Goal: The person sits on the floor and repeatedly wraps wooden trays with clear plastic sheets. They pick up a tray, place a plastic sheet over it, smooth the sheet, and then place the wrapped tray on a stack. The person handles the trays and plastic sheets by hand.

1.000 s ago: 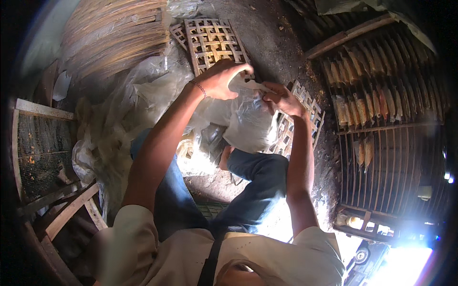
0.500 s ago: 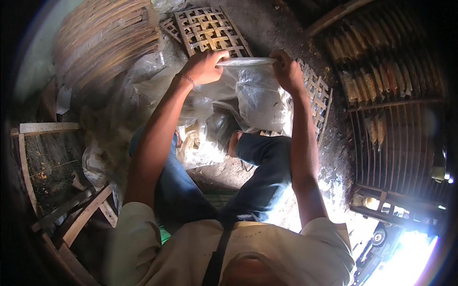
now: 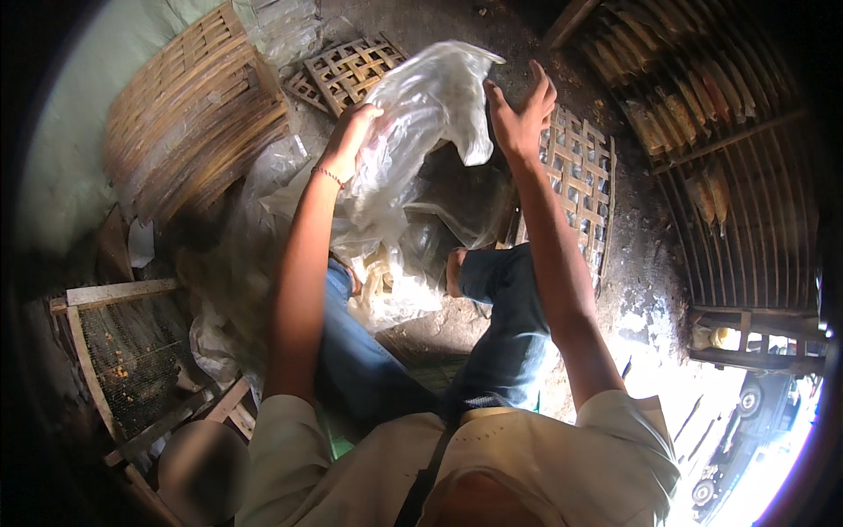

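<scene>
A clear plastic bag (image 3: 430, 97) hangs from my left hand (image 3: 353, 139), whose fingers are closed on its left edge. The bag billows up and to the right, crumpled, with its far end loose. My right hand (image 3: 524, 116) is off the bag, fingers spread, just right of its free end. Beneath both arms lies a heap of clear plastic (image 3: 386, 277), bunched on the ground between my legs and to the left.
A stack of woven bamboo trays (image 3: 198, 114) stands at the far left. More lattice trays lie beyond the bag (image 3: 356, 70) and by my right forearm (image 3: 581, 180). A mesh-covered wooden frame (image 3: 132, 351) is at the left. A slatted rack (image 3: 738, 220) stands at the right.
The bag was stretched taut between both hands; my right hand has let go and opened. The bag's freed side has swung up and away, while my left hand keeps hold and sits slightly lower.
</scene>
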Demonstrator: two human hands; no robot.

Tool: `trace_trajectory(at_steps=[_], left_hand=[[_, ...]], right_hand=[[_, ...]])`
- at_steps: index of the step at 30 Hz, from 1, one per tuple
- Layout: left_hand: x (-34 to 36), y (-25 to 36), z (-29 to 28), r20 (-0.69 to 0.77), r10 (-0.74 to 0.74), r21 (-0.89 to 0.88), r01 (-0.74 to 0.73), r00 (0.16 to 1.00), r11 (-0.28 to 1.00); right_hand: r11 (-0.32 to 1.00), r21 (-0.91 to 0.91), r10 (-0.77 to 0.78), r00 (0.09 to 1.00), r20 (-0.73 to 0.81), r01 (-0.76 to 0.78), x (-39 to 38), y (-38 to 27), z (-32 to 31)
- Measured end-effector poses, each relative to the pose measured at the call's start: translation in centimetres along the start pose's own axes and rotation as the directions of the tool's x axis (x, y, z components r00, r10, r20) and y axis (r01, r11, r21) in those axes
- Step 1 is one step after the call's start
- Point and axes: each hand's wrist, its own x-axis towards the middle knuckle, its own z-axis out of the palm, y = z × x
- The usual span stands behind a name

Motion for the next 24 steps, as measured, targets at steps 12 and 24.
trace_trajectory(at_steps=[12, 24], left_hand=[[0.3, 0.8, -3.8, 0.102, -0.118, -0.44, 0.151, 0.988, 0.885], [0.7, 1.0, -6.5, -0.449, 0.356, 0.236, -0.275, 0.82, 0.932]], right_hand=[[0.403, 0.332, 0.108, 0.404, 0.908, -0.853, -7.3, -1.3, 7.0], [0.66, 0.656, 0.198, 0.927, 0.318, -0.366, -5.2, -1.1, 6.5]])
